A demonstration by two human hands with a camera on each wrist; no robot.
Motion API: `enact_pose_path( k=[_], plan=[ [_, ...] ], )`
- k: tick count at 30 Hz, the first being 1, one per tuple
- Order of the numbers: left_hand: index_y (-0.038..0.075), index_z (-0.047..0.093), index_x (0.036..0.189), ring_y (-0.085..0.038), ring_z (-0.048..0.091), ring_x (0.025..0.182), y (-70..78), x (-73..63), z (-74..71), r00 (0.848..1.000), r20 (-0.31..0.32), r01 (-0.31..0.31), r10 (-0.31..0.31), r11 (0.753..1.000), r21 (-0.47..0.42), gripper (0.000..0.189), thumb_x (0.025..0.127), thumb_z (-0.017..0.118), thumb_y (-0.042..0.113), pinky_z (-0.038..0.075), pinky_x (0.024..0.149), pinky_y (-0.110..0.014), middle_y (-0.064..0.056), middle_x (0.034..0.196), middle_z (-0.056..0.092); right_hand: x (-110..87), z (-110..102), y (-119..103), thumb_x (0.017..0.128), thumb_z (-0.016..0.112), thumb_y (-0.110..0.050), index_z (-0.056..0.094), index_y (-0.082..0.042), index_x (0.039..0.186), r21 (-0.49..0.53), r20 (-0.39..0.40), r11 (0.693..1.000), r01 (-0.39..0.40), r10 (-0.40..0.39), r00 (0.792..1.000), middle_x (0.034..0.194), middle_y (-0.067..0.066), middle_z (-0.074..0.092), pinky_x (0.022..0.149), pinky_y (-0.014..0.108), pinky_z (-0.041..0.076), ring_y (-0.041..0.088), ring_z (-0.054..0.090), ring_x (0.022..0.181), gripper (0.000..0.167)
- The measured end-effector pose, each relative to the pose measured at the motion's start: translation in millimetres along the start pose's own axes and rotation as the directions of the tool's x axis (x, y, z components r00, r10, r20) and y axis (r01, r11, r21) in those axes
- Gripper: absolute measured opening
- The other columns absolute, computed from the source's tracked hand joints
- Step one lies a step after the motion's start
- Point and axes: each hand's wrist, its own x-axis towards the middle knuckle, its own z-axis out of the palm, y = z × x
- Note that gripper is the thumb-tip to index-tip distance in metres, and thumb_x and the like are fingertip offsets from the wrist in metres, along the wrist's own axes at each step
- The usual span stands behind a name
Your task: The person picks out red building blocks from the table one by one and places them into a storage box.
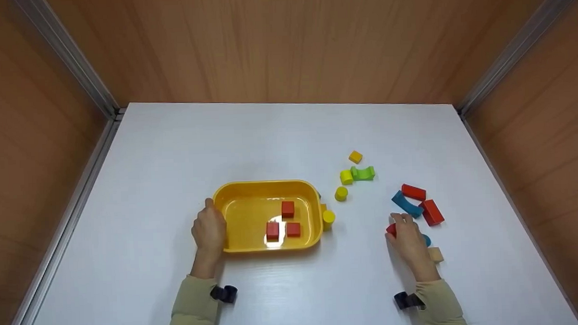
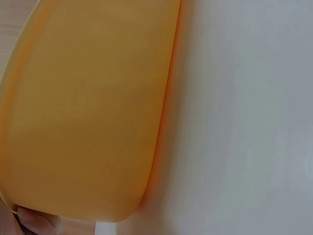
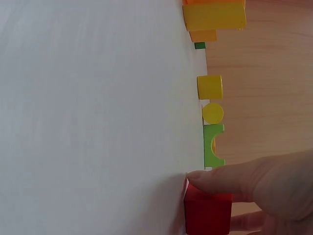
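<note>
My left hand [image 1: 209, 231] grips the left rim of a yellow plastic tray [image 1: 243, 217], fingertips showing at its edge in the left wrist view. Three red cubes [image 1: 287, 209] lie in the right half of the tray. On the right of the table, my right hand [image 1: 409, 242] pinches a red block [image 3: 208, 215] between thumb and fingers. Just beyond that hand lie a blue curved block [image 1: 407, 205] and two red rectangular blocks [image 1: 432, 212]. A blue round piece [image 1: 427, 240] and a plain wooden block [image 1: 436, 254] are partly hidden by the hand.
A yellow cylinder [image 1: 328, 218] stands against the tray's right side. Farther back are two more yellow cylinders [image 1: 341, 194], a green arch block [image 1: 364, 173] and an orange-yellow cube [image 1: 355, 157]. Wood-grain panels [image 1: 285, 47] border the white table [image 1: 197, 141].
</note>
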Motion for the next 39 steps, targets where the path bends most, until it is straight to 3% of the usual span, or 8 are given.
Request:
enact_pose_path(
  k=[12, 22, 28, 35, 39],
  plan=[
    [-0.006, 0.047, 0.098, -0.024, 0.055, 0.053, 0.5, -1.3, 0.3, 1.0, -0.025, -0.014, 0.014, 1.0, -0.003, 0.013, 0.091, 0.04, 0.004, 0.045, 0.045, -0.036, -0.017, 0.069, 0.057, -0.4, -1, -4, 0.077, 0.065, -0.003, 0.048, 0.007, 0.111, -0.002, -0.005, 1.0, 0.017, -0.017, 1.0, 0.1, 0.023, 0.051, 0.079, 0.045, 0.044, 0.036, 0.05, 0.094, 0.039],
    [-0.007, 0.046, 0.098, -0.025, 0.054, 0.053, 0.3, -1.2, -0.8, 1.0, -0.025, -0.011, 0.011, 1.0, 0.0, 0.013, 0.09, 0.04, 0.002, 0.044, 0.044, -0.038, -0.018, 0.068, 0.056, -0.1, -3, -11, 0.079, 0.064, -0.004, 0.048, 0.007, 0.111, 0.019, 0.03, 1.0, 0.015, -0.016, 0.999, 0.1, 0.022, 0.052, 0.08, 0.045, 0.044, 0.034, 0.05, 0.093, 0.038],
    [-0.007, 0.045, 0.1, -0.025, 0.055, 0.054, 0.5, 0.0, -1.2, 1.0, -0.007, -0.007, 0.007, 1.0, -0.001, 0.014, 0.09, 0.04, 0.002, 0.044, 0.045, -0.038, -0.018, 0.07, 0.057, 1.3, -9, -23, 0.079, 0.065, -0.007, 0.049, 0.005, 0.11, 0.032, -0.001, 0.998, 0.045, -0.045, 0.999, 0.1, 0.021, 0.052, 0.079, 0.043, 0.045, 0.033, 0.051, 0.092, 0.038],
    [-0.007, 0.047, 0.099, -0.026, 0.054, 0.05, -0.5, -1.0, -0.3, 0.999, -0.033, -0.04, 0.039, 0.999, -0.019, 0.014, 0.089, 0.041, 0.001, 0.043, 0.041, -0.036, -0.018, 0.067, 0.056, -2.7, -16, -43, 0.076, 0.067, -0.005, 0.05, 0.004, 0.11, 0.045, -0.05, 0.995, 0.094, -0.091, 0.995, 0.101, 0.021, 0.053, 0.078, 0.043, 0.046, 0.032, 0.052, 0.092, 0.039],
    [-0.006, 0.047, 0.1, -0.027, 0.056, 0.054, -0.3, -0.7, -0.2, 1.0, -0.02, -0.021, 0.02, 1.0, -0.013, 0.014, 0.09, 0.041, 0.001, 0.044, 0.044, -0.037, -0.019, 0.07, 0.058, -4.0, -21, -57, 0.077, 0.067, -0.006, 0.05, 0.001, 0.112, 0.066, -0.054, 0.993, 0.096, -0.093, 0.994, 0.103, 0.019, 0.053, 0.079, 0.042, 0.046, 0.031, 0.052, 0.093, 0.04]
  ],
)
